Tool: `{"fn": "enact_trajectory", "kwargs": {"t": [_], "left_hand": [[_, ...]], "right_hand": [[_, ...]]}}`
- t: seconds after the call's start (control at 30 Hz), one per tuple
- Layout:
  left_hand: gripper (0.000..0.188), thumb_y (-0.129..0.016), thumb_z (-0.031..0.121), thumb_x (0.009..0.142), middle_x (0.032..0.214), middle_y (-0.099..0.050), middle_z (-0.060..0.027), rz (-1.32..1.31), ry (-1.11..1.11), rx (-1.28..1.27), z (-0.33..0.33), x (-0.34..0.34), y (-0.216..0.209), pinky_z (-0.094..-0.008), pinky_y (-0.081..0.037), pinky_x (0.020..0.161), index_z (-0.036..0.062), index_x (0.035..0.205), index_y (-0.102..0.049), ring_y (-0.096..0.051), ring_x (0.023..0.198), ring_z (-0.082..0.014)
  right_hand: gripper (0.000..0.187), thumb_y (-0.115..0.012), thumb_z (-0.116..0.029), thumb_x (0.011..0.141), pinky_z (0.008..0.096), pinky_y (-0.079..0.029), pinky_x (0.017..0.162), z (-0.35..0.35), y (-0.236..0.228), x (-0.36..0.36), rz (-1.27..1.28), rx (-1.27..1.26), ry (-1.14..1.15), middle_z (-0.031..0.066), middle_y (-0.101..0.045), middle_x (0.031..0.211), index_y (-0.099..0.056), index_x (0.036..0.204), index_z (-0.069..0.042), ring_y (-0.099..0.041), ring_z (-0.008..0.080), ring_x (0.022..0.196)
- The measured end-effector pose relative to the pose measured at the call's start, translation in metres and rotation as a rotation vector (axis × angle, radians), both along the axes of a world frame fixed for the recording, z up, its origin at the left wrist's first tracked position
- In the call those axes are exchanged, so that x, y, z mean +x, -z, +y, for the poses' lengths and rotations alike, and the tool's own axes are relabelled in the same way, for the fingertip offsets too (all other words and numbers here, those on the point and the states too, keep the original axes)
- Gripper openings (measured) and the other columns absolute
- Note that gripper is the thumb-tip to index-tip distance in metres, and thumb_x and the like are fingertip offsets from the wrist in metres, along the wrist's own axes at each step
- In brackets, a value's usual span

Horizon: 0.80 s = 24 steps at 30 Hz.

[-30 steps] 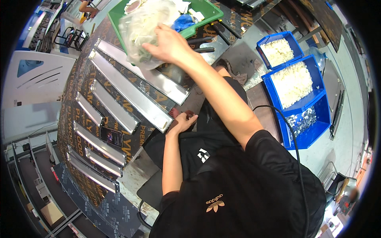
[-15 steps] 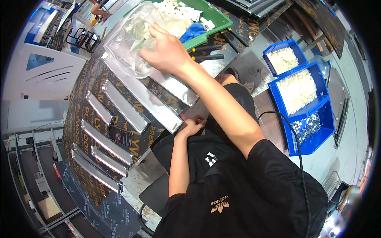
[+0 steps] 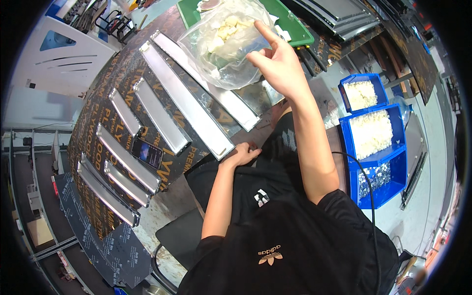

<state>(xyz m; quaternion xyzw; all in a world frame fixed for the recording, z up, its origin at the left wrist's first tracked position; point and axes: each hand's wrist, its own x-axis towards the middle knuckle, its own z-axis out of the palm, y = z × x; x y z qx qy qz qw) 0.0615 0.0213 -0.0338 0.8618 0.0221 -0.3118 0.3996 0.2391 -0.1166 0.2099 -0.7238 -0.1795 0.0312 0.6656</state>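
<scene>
My right hand [image 3: 281,66] is raised at the right side of a clear plastic bag [image 3: 241,73] with pale pieces [image 3: 228,29] inside. Its index finger and thumb stick out, while the other fingers curl against the bag's edge, where the grip is partly hidden. Behind the bag is a green tray [image 3: 306,38], partly covered by it. Low by my lap, my left hand [image 3: 240,155] has its fingers bent together; what they hold, if anything, is hidden. Close beside it ends a long silvery metal strip [image 3: 189,101].
More metal strips [image 3: 160,115] lie on the dark printed board [image 3: 172,179], with a phone [image 3: 147,153] between them. On the right, blue bins hold white pieces [image 3: 371,135] and shiny small parts [image 3: 374,183]. A black cable [image 3: 372,221] runs down my right side.
My right hand and the plastic bag have moved right, uncovering the far ends of the long metal strips. My left hand stays by my lap. The whole view has shifted slightly.
</scene>
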Motion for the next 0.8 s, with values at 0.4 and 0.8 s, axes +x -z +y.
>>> {"fn": "enact_trajectory", "kwargs": {"t": [0.4,0.8], "left_hand": [[0.059,-0.064,0.053,0.095,0.103,-0.074,-0.0246,0.054,0.002,0.061,-0.002,0.004,-0.027,-0.0458,-0.053,0.091,0.0016,0.123,-0.068,-0.071,0.104,-0.0406],[0.059,-0.065,0.049,0.096,0.113,-0.073,-0.0254,0.061,-0.032,0.02,-0.001,0.003,-0.009,-0.045,-0.052,0.097,-0.0001,0.128,-0.067,-0.069,0.113,-0.0401]], "right_hand": [[0.082,-0.069,-0.01,0.082,0.0262,-0.054,0.076,0.002,0.001,-0.018,0.015,0.05,-0.04,0.0223,-0.051,0.154,-0.038,0.155,0.007,-0.063,0.0076,0.079],[0.079,-0.064,0.003,0.091,0.0263,-0.051,0.092,0.002,0.005,-0.029,0.022,0.165,-0.093,0.0158,-0.06,0.143,-0.027,0.162,0.002,-0.067,0.0146,0.111]]}}
